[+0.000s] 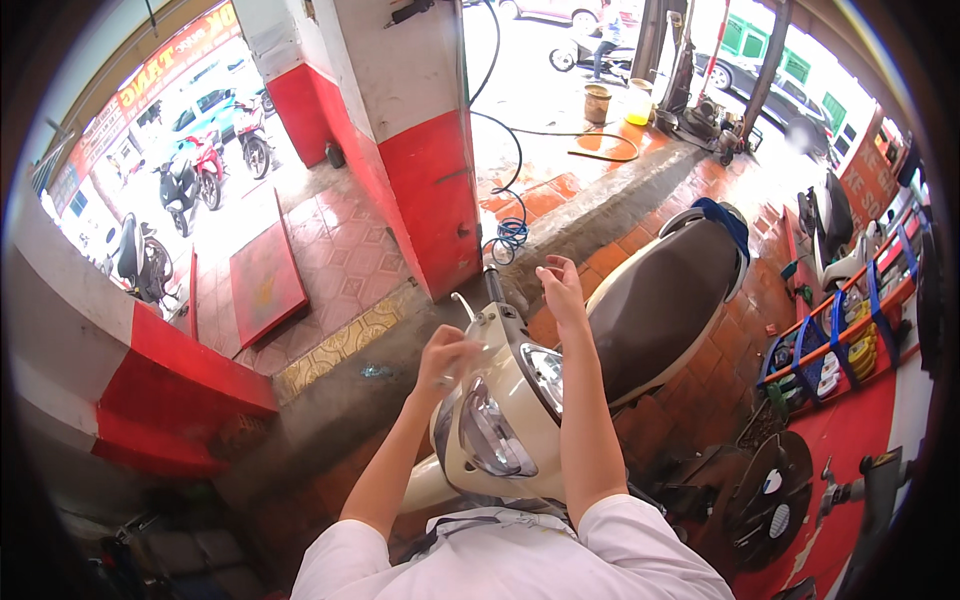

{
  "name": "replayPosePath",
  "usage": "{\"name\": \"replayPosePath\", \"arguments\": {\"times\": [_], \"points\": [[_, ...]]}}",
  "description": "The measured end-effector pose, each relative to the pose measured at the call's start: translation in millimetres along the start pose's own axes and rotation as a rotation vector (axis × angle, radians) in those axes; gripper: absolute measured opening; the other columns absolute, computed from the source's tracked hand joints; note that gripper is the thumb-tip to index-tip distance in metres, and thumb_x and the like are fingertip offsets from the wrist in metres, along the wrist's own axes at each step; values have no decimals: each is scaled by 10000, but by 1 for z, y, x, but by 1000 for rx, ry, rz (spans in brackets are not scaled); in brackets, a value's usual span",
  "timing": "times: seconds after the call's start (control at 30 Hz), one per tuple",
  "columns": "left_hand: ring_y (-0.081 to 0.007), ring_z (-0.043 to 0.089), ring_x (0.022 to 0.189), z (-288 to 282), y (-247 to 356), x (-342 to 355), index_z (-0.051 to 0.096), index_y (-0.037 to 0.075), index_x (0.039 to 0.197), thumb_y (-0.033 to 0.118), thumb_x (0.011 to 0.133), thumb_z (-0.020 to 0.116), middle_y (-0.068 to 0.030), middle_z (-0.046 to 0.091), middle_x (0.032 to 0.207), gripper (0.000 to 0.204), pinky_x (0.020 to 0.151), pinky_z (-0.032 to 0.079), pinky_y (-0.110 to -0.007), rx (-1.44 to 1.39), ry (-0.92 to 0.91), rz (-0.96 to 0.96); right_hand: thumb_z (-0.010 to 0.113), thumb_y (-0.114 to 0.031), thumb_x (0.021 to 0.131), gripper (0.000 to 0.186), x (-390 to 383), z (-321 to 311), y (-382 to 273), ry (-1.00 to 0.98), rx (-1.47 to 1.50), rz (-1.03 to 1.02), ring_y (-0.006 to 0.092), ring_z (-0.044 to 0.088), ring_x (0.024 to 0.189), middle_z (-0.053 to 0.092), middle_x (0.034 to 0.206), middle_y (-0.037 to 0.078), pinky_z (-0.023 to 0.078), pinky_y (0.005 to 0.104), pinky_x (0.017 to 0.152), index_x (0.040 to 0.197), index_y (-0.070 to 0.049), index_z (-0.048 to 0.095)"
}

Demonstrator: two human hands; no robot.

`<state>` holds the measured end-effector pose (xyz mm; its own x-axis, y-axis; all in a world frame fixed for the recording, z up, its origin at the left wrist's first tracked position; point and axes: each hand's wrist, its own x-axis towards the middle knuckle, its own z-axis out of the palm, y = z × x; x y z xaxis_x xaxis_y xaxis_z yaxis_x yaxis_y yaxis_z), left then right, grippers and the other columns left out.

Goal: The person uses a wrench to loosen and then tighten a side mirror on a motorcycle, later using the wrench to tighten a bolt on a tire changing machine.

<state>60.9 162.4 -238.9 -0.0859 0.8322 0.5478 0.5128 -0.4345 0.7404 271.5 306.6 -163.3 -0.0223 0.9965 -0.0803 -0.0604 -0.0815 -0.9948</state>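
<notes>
In front of me stands a cream scooter, its front toward me and its brown seat pointing away to the right. My left hand hovers by the left side of the handlebar cover, near the brake lever; motion blurs its fingers, and I cannot make out anything in them. Raised above the right side of the handlebar is my right hand, fingers loosely bent and apart, holding nothing. A black handlebar grip sticks out between the hands. Below them is the clear headlight.
A red-and-white pillar rises just beyond the handlebar, with a coiled blue hose beside it. At right, an orange-and-blue rack holds bottles. A blue cloth lies at the seat's rear. Parked motorbikes stand outside.
</notes>
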Motion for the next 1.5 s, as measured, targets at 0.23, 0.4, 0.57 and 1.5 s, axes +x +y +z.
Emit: {"name": "replayPosePath", "arguments": {"times": [0.23,0.4,0.57,1.5], "points": [[-305,618,649,0,52,59,587,62,585,356,906,708,-89,568,703,452,570,472,-421,417,-422,154,666,-222,919,414,-1,6,6,-32,1,29,88,534,849,604,1036,2,467,279,720,1290,-89,540],[-328,599,594,18,42,80,627,64,580,363,929,675,-103,585,678,462,567,466,-446,357,-355,404,672,-217,916,424,4,7,12,-42,7,16,86,531,843,598,1026,3,463,278,708,1294,-85,535],[-324,528,515,26,35,94,604,42,551,338,881,735,-103,540,556,462,520,415,-435,468,-554,212,678,-214,912,417,9,6,17,-55,31,12,85,533,830,594,1022,12,462,278,690,1285,-92,537],[-376,588,969,19,-4,85,539,-15,1010,-67,754,593,-188,576,963,267,854,466,-458,242,-452,35,720,-38,902,285,-26,-3,-17,-830,158,1,196,693,1019,680,1090,97,562,322,895,1169,3,631]]}}
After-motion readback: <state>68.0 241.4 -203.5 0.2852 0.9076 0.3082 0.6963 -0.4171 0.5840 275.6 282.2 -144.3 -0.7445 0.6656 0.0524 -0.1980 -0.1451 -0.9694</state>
